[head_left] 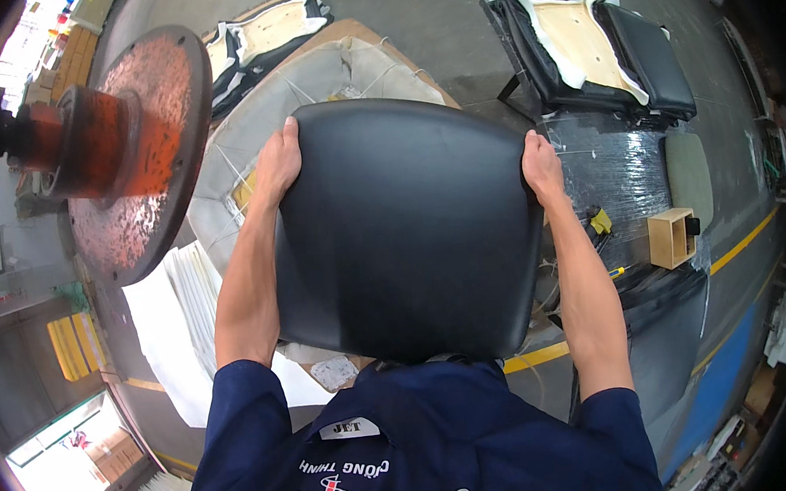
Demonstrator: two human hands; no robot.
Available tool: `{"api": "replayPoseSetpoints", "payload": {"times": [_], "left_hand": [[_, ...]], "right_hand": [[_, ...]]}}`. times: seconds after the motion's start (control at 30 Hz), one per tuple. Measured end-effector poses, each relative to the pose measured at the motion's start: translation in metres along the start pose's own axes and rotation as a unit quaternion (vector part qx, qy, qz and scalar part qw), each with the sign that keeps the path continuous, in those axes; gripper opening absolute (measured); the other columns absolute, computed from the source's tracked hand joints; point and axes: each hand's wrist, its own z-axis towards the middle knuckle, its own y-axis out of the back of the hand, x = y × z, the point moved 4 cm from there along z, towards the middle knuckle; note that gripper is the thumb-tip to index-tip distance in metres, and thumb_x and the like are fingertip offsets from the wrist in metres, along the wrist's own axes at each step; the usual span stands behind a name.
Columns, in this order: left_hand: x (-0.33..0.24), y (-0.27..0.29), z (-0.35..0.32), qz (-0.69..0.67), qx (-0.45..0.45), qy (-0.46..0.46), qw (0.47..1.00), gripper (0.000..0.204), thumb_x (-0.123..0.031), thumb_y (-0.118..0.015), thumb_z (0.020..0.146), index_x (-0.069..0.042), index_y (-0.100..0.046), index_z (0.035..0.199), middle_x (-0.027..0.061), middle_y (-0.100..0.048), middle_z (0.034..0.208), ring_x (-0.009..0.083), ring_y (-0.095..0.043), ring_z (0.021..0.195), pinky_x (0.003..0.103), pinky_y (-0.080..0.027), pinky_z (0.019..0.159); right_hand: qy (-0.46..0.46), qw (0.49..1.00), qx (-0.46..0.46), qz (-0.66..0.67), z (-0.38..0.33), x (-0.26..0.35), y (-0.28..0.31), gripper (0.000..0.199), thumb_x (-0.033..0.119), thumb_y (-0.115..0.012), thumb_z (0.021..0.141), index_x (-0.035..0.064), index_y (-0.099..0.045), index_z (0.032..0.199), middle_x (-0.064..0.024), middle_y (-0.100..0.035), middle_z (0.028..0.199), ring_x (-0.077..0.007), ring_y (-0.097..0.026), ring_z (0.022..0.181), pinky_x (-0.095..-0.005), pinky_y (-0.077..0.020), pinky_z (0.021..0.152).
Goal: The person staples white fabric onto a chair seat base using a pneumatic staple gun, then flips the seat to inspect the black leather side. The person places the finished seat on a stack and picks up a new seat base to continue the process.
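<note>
1. Gripping the black seat cushion [406, 231] at its far corners, the left hand [278, 162] and right hand [542, 167] curl around its edges.
2. The cushion is held up before the person's chest, above a plastic-wrapped worktable [622, 167].
3. A rusty round disc [141, 154] stands left.

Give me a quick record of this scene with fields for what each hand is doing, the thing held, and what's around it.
Left hand: left hand grips the far left corner of the black seat cushion
Right hand: right hand grips its far right corner
Cushion: smooth black cover facing up, held in front of the chest
To the left: rusty round metal disc
Beyond: unfinished seat pads with pale foam showing
To the right: small wooden box
</note>
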Motion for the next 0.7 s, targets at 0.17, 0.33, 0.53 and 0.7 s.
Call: {"api": "replayPoseSetpoints", "payload": {"times": [0.17, 0.33, 0.53, 0.7], "left_hand": [[0.003, -0.002, 0.004, 0.004, 0.013, 0.0, 1.0, 0.081, -0.058, -0.029, 0.108, 0.013, -0.066, 0.119, 0.0404, -0.063, 0.122, 0.0528, -0.057, 0.125, 0.053, -0.041, 0.108], [0.004, -0.001, 0.003, -0.011, 0.011, 0.007, 1.0, 0.079, -0.057, -0.03, 0.108, 0.013, -0.067, 0.117, 0.0401, -0.064, 0.121, 0.0524, -0.057, 0.125, 0.053, -0.042, 0.107], [0.002, -0.002, 0.0, -0.027, 0.013, 0.008, 1.0, 0.078, -0.056, -0.032, 0.108, 0.012, -0.068, 0.114, 0.0391, -0.064, 0.122, 0.0517, -0.058, 0.125, 0.052, -0.042, 0.106], [0.019, 0.0, 0.005, -0.084, 0.029, -0.026, 0.996, 0.075, -0.057, -0.035, 0.107, 0.01, -0.063, 0.125, 0.037, -0.064, 0.127, 0.0495, -0.059, 0.125, 0.05, -0.044, 0.105]], "right_hand": [[0.021, 1.0, -0.009, 0.022, 0.001, -0.001, 0.001, 0.06, 0.049, -0.033, 0.106, 0.0019, -0.067, 0.123, -0.0293, -0.066, 0.127, -0.0533, -0.056, 0.124, -0.0548, -0.0424, 0.105], [0.022, 0.999, -0.015, 0.041, -0.002, 0.001, 0.002, 0.06, 0.048, -0.034, 0.106, 0.0001, -0.068, 0.12, -0.0299, -0.067, 0.124, -0.0533, -0.058, 0.122, -0.053, -0.0435, 0.103], [0.023, 0.998, -0.024, 0.056, -0.008, -0.002, 0.004, 0.06, 0.048, -0.036, 0.106, -0.0011, -0.068, 0.118, -0.03, -0.068, 0.123, -0.0527, -0.058, 0.122, -0.0521, -0.0439, 0.102], [0.093, 0.994, -0.019, 0.056, 0.016, -0.012, -0.005, 0.059, 0.048, -0.036, 0.106, 0.0002, -0.064, 0.127, -0.0292, -0.065, 0.13, -0.0499, -0.057, 0.125, -0.0505, -0.044, 0.105]]}}
